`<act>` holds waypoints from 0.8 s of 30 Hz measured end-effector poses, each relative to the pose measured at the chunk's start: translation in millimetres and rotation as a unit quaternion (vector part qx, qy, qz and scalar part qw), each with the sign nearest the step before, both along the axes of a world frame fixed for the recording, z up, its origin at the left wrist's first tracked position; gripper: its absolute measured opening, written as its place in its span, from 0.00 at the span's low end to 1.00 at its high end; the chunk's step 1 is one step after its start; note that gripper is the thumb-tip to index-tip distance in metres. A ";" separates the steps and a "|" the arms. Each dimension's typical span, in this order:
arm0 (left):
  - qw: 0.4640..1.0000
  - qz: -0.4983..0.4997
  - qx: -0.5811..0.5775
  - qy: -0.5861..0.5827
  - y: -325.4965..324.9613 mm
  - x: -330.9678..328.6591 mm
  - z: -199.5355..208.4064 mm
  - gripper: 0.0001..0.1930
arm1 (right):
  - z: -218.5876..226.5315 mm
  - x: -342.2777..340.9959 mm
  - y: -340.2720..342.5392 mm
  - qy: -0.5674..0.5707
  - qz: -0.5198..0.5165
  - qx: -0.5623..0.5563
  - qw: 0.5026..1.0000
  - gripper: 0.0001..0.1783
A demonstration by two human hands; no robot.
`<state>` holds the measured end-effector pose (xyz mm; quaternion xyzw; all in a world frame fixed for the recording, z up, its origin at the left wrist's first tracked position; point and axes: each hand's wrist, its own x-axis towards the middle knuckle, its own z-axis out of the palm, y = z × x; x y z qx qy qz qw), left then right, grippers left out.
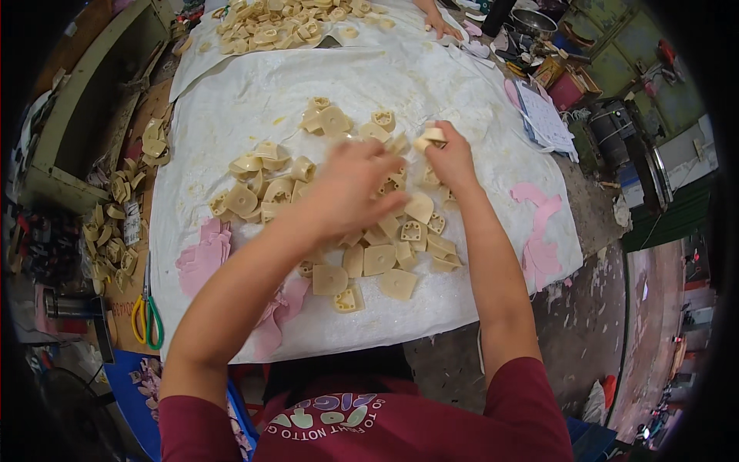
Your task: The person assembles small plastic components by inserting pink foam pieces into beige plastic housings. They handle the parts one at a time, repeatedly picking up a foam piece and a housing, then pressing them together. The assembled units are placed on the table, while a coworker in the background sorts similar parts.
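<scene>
Many cream-coloured moulded plastic pieces [330, 279] lie in a loose heap on a white-covered table. Some are curved and smooth; others show hollow undersides with small holes. My left hand [356, 185] hovers over the middle of the heap, blurred by motion, its thumb and fingers apart with nothing visible between them. To the right of it, my right hand [454, 160] pinches a cream plastic piece [431, 137] between thumb and fingers, at the heap's right edge. Part of the heap is hidden behind my left hand and forearm.
A second pile of cream pieces [269, 23] covers the table's far end, near another person's hand [440, 25]. Pink scraps [204, 254] lie at left and more pink strips [541, 231] at right. Scissors [148, 316] rest at the left edge; papers [545, 117] lie far right.
</scene>
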<state>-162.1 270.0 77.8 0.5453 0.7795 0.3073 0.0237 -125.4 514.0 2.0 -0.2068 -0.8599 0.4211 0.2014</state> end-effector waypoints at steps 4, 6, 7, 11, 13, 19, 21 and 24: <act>0.993 0.003 -0.119 0.026 44.4 3.5 -42.4 0.20 | 6.5 1.5 -9.0 -0.047 0.020 0.096 0.994 0.28; 0.990 0.013 -0.139 0.027 44.7 4.0 -48.7 0.20 | 2.8 -3.4 5.9 -0.060 0.049 0.007 0.997 0.26; 0.988 -0.001 -0.155 0.004 44.5 1.9 -46.3 0.19 | 0.0 -1.9 10.3 -0.053 0.062 -0.034 0.996 0.24; 0.981 -0.029 -0.192 -0.021 39.0 -7.3 -28.4 0.16 | -0.1 0.4 16.7 -0.006 0.097 -0.141 0.985 0.20; 0.982 -0.038 -0.184 -0.019 33.5 -9.9 -25.8 0.15 | 2.3 2.0 14.2 0.012 0.103 -0.170 0.980 0.19; 0.987 -0.065 -0.145 -0.022 25.2 -23.7 -29.7 0.14 | 2.8 2.7 15.0 0.030 0.108 -0.193 0.975 0.18; 0.986 -0.081 -0.140 -0.038 22.1 -30.1 -26.8 0.13 | 0.5 2.1 18.2 0.033 0.113 -0.206 0.971 0.18; 0.980 -0.103 -0.162 -0.057 10.0 -34.3 -18.9 0.10 | -9.4 1.9 27.2 0.063 0.107 -0.200 0.972 0.17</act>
